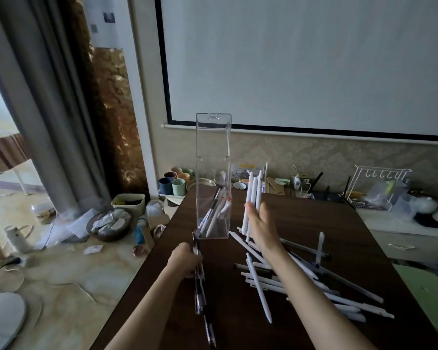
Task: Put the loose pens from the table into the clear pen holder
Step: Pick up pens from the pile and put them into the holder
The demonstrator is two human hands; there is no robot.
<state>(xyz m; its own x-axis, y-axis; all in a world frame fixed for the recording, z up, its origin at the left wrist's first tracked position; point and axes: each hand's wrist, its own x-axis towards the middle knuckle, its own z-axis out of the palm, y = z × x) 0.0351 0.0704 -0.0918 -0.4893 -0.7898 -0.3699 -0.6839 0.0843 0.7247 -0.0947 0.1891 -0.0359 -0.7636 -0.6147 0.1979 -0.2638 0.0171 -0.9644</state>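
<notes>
Where the dark wooden table [238, 332] fills the lower centre of the frame, a tall clear pen holder [213, 173] stands upright near its far left edge, lid section raised above an open body. Inside it, low in the body, several pens [214, 213] lean at angles, white ones and at least one dark one.

Left hand [185, 261]: lower centre-left, just below the holder's base, fingers curled closed around a bundle of dark pens [200, 291] that runs from the holder's foot down toward the bottom edge of the frame.

Right hand [259, 223]: centre, just right of the holder, back of hand toward the camera, fingers extended upward and pressed against a small group of white pens [253, 195] held upright, their tops rising above the fingertips. Thumb position cannot be told.

Loose pens [314, 286]: a scattered heap, mostly white with some dark barrels, lying crossed over one another on the table at lower right, beneath and beside the right forearm.

Background items: a cluster of coloured cups [176, 181] on a tray at centre-left beyond the table; a white wire rack [374, 188] at right; a projection screen [301, 61] across the upper right; a grey curtain [43, 102] at left.
</notes>
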